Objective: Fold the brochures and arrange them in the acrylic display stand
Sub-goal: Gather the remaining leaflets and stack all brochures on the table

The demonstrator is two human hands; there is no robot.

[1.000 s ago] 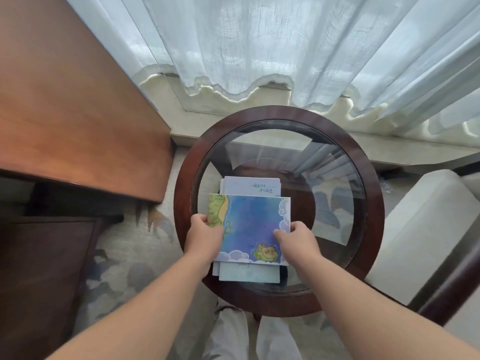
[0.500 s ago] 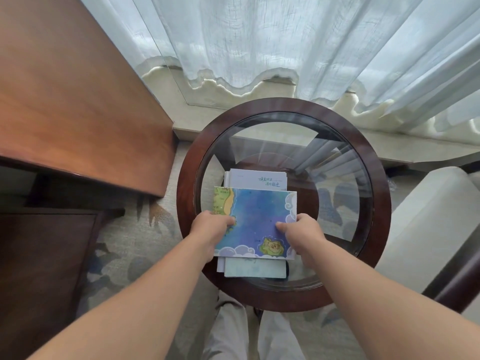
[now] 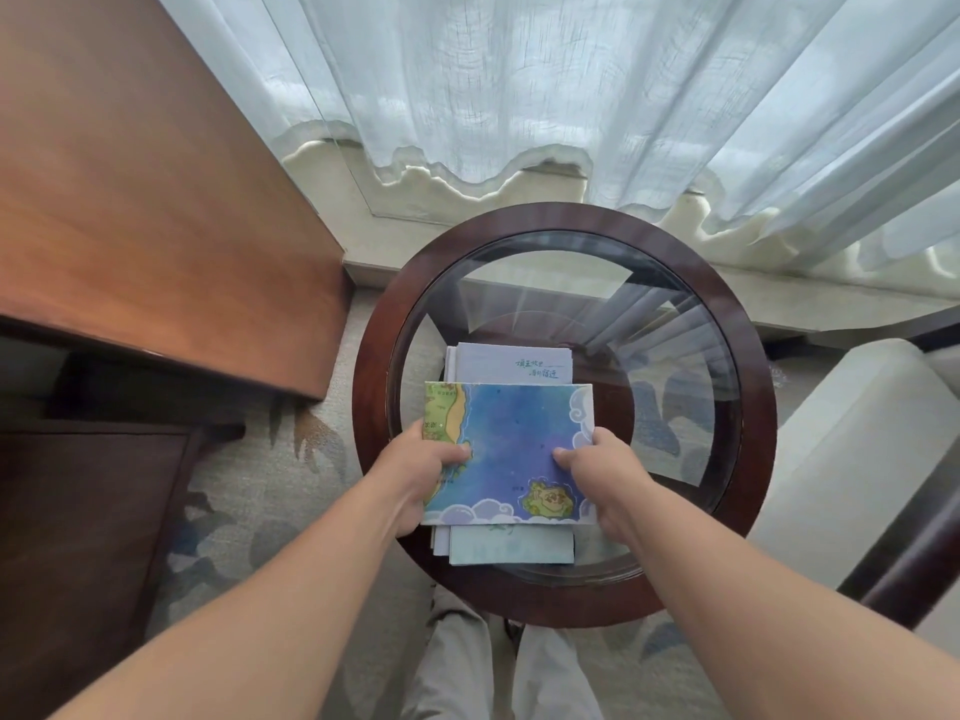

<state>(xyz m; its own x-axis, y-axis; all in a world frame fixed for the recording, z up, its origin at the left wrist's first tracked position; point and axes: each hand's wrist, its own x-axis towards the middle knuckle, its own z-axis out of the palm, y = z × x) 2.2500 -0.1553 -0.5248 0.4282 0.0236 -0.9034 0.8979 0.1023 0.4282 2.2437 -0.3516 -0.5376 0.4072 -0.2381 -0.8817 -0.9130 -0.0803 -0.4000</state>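
A folded blue brochure [image 3: 511,439] with a map print, clouds and a green cartoon figure lies across a stack of pale brochures [image 3: 511,363] on the round glass-topped table [image 3: 748,407]. My left hand [image 3: 423,470] grips the blue brochure's left edge, thumb on top. My right hand [image 3: 602,472] grips its right edge, fingers pressed onto the printed face. The stack underneath sticks out at the far side, showing handwritten characters, and at the near side. No acrylic display stand is in view.
A brown wooden desk [image 3: 135,210] stands to the left of the table. Sheer white curtains [image 3: 571,96] hang behind it over a pale sill. A cream armchair [image 3: 852,449] sits at the right. Patterned carpet [image 3: 249,491] covers the floor, and my trouser legs [image 3: 467,662] show below.
Both hands have kept hold of the blue brochure, which has settled squarer over the stack. The view has tilted slightly, so the table appears a little lower and to the right.
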